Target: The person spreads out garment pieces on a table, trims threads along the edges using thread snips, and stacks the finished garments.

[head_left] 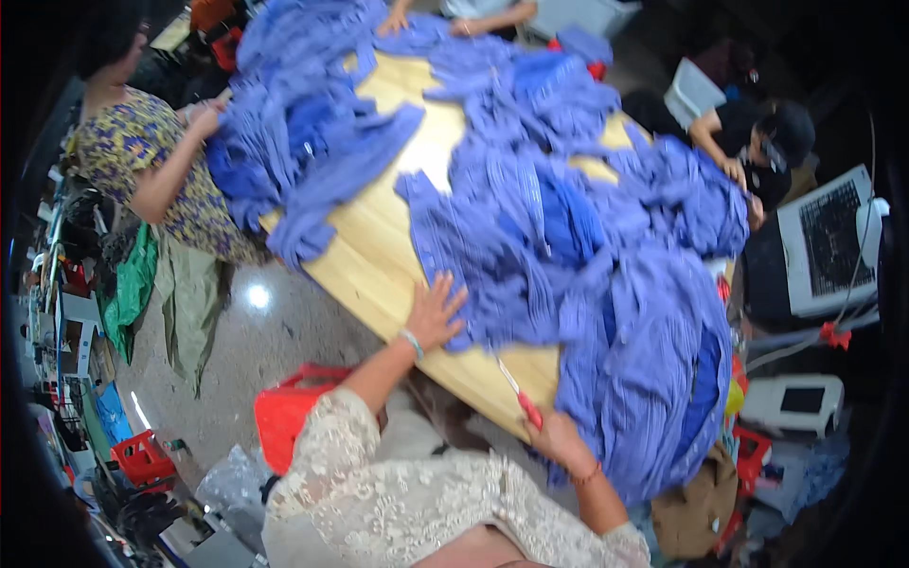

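My left hand (437,310) rests with its fingers spread at the edge of a blue-purple garment (502,275) on the wooden table (365,270). A pale bracelet circles that wrist. In my right hand (561,440), near the table's front edge, is a red-handled tool (531,411) with a thin metal blade. The blade slants up and left over bare wood toward the garment's lower edge. Whether it is a pair of scissors I cannot tell. Beside my right hand, a large heap of the same blue cloth (644,350) hangs over the table's right side.
A person in a flowered dress (142,156) handles garments at the left. Another in black (772,151) works at the right, and a third person's hands (464,26) are at the far end. A red stool (289,412) stands left of me. More blue garments (294,123) cover the table.
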The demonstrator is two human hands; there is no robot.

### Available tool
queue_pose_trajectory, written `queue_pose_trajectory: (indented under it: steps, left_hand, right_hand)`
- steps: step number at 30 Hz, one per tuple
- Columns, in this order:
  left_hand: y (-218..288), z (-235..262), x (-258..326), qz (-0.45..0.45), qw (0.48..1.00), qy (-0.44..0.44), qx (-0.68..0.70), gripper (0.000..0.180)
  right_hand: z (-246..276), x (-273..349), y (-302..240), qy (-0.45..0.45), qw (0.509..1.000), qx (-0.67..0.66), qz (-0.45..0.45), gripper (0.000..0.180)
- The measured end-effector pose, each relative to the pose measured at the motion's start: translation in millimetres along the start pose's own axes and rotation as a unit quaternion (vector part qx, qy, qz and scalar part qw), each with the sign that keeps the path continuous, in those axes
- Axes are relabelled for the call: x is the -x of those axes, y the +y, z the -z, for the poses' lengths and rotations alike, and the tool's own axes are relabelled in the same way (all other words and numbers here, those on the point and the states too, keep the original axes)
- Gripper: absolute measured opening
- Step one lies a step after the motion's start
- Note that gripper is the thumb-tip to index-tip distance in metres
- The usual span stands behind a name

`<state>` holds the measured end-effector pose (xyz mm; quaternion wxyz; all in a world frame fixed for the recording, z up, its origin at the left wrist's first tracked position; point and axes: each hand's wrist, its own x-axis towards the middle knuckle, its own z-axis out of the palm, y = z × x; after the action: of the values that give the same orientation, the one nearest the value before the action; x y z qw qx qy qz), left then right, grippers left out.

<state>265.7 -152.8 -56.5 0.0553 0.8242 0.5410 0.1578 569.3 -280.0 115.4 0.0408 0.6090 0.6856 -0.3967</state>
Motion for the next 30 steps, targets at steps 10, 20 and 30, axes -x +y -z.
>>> queue_pose_trajectory:
  steps: [10, 20, 30]
  left_hand:
    - [4, 13, -11, 0.004, 1.000, -0.014, -0.008, 0.066]
    - [63, 32, -18, -0.134, 0.986, -0.095, 0.026, 0.055]
    - [101, -9, -20, 0.033, 0.963, 0.107, 0.246, 0.031]
  right_hand:
    - [-8, 25, 16, -0.003, 0.997, -0.069, -0.030, 0.039]
    - [-22, 44, 44, 0.033, 0.994, -0.096, -0.041, 0.035]
    - [10, 18, 3, 0.006, 0.997, -0.040, -0.064, 0.033]
